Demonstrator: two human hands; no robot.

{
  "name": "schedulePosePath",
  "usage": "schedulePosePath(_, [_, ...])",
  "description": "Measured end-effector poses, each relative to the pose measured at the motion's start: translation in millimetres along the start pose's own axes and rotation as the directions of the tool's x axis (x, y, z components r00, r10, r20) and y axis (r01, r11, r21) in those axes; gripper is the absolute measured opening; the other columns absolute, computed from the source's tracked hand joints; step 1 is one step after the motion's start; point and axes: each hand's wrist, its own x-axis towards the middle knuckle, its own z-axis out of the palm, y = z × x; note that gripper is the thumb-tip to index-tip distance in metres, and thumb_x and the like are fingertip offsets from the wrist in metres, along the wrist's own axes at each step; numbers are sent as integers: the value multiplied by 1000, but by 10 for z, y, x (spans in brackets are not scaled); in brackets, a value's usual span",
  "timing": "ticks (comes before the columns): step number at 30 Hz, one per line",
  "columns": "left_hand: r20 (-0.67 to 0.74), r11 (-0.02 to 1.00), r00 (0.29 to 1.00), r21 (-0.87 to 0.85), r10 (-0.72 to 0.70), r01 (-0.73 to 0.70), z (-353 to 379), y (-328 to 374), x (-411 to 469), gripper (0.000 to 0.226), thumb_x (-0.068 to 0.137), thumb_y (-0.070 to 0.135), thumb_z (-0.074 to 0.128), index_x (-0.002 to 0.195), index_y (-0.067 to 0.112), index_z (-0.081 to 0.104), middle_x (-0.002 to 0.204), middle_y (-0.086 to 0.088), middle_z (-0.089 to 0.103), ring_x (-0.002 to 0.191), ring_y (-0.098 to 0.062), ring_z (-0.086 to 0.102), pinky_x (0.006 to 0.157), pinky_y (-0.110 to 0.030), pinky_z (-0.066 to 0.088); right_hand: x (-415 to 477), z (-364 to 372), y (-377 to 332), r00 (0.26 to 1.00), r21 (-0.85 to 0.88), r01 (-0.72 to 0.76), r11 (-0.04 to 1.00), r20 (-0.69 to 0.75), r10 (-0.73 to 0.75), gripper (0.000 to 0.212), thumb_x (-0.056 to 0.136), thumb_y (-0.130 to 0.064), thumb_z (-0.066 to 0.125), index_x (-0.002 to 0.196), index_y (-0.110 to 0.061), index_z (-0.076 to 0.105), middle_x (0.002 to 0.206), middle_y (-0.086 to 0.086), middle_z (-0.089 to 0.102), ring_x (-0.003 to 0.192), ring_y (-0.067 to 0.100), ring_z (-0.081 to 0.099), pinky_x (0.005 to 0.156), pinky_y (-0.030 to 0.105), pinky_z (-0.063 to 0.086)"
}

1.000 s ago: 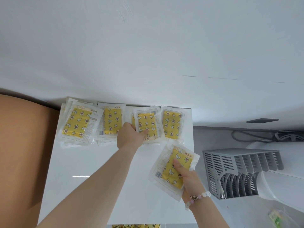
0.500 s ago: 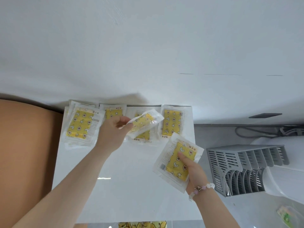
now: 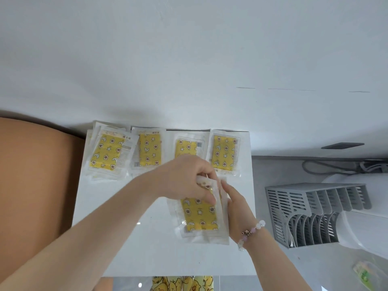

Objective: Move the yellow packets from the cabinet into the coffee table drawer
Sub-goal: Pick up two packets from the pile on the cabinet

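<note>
The left forearm (image 3: pixel 100 225) reaches in bare from the near left, slanting toward the far right. The left hand (image 3: pixel 186 179) is knuckles up, its fingers curled down and pinching the far end of a folded packet (image 3: pixel 206 185). Just beside it, the right hand (image 3: pixel 237 204) comes from the near right and grips the right edge of a flat packet (image 3: pixel 199 215). A bead bracelet (image 3: pixel 252 231) circles its wrist.

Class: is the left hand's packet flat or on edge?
On edge: the left hand pinches the packet, which shows only a narrow strip.
</note>
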Motion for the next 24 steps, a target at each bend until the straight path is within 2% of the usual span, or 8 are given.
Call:
schedulePosePath(3, [-17, 996, 1000, 92, 13, -11, 177, 12, 148, 25, 68, 28, 83, 74, 15, 63, 64, 11, 55, 54, -2, 48, 53, -17, 38, -40, 74, 8, 997, 46, 0, 999, 77, -3, 62, 83, -63, 37, 85, -17, 79, 98, 14, 72, 91, 26, 70, 88, 38, 52])
schedulePosePath(6, [-71, 990, 995, 134, 63, -53, 272, 3, 194, 27, 70, 29, 81, 72, 15, 58, 65, 10, 50, 57, -6, 45, 53, -20, 36, -44, 78, 36, 994, 40, 85, 996, 63, -88, 61, 78, -63, 35, 99, -19, 71, 96, 11, 73, 89, 21, 71, 77, 32, 55])
schedulePosePath(8, [-98, 968, 987, 230, 130, -105, 308, -34, 207, 23, 73, 32, 78, 83, 16, 64, 74, 13, 47, 68, -6, 45, 57, -16, 35, -47, 77, 70, 992, 34, 96, 995, 75, -98, 67, 73, -67, 37, 110, -18, 64, 103, 14, 72, 94, 25, 70, 84, 39, 55])
schedulePosePath(11, [-180, 884, 925, 399, 334, -242, 336, -110, 234, 20, 71, 14, 75, 90, 13, 69, 84, 5, 51, 76, -9, 42, 70, -23, 40, -56, 98, 136, 992, -36, 95, 995, 89, -92, 64, 74, -63, 62, 116, -15, 62, 106, 11, 71, 102, 25, 66, 97, 47, 48])
schedulePosePath(14, [-264, 795, 834, 531, 485, -294, 401, -223, 269, 28, 56, 8, 72, 84, 11, 69, 75, 0, 57, 68, -16, 52, 64, -25, 36, -69, 55, 197, 977, 32, 74, 997, 200, -79, 56, 54, -40, 86, 100, -12, 72, 100, 12, 71, 96, 26, 68, 89, 42, 52])
schedulePosePath(17, [-429, 929, 833, 274, 349, -248, 494, -194, 281, 22, 74, 27, 76, 87, 10, 68, 76, 5, 58, 73, -9, 49, 67, -15, 34, -65, -6, 209, 972, 52, 35, 998, 230, -46, 66, 43, -28, 95, 100, -7, 72, 106, 20, 69, 96, 33, 68, 82, 42, 55])
schedulePosePath(21, [-582, 973, 811, -150, 55, -174, 437, -140, 303, 7, 87, 23, 67, 85, 17, 69, 75, 17, 62, 71, 4, 57, 65, -3, 40, -61, -2, 198, 989, 3, 22, 1000, 148, -22, 25, 61, -9, 80, 86, -9, 76, 98, 19, 71, 86, 34, 70, 72, 41, 58])
schedulePosePath(24, [-688, 894, 646, -447, -331, -18, 258, -299, 352, 3, 90, 25, 62, 88, 26, 61, 81, 19, 60, 74, 4, 57, 64, -5, 41, -78, -45, 164, 998, -11, 18, 1000, 66, -18, 26, 64, -1, 80, 89, -6, 74, 96, 18, 72, 80, 33, 71, 68, 40, 60])
